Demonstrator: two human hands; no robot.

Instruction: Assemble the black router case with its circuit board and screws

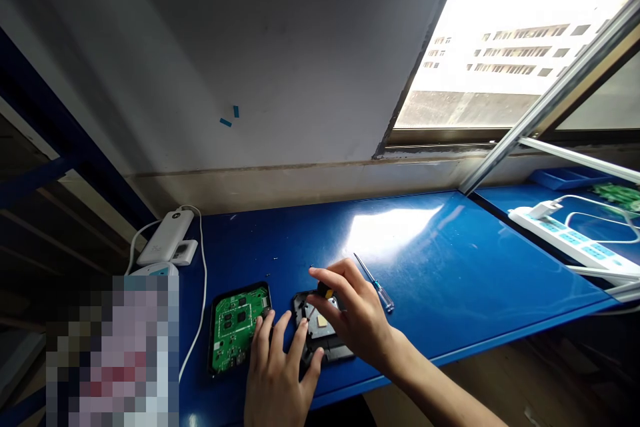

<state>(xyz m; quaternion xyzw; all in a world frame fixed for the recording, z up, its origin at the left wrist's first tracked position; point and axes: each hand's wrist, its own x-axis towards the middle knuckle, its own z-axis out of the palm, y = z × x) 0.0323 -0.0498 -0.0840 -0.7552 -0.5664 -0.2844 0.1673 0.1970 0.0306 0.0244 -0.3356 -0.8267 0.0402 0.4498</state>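
My right hand (357, 310) is closed around a short black-and-yellow screwdriver handle (325, 291). Its tip points down at a black plastic case (333, 349) that has a grey metal plate (316, 328) and a small pale square pad (322, 321) inside. My left hand (283, 363) lies with its fingers spread across the gap between this case and a second black shell, its fingertips at the near side of the case. In that second shell sits a green circuit board (234, 324), partly covered by my left fingers. Where the screwdriver tip touches is hard to make out.
A clear-handled screwdriver (383, 295) lies on the blue table (450, 273) right of my hand. Tiny screws (275, 258) lie behind the board. A white power bank (167, 238) with a cable stands at the left. A white power strip (575, 243) is beyond the metal frame.
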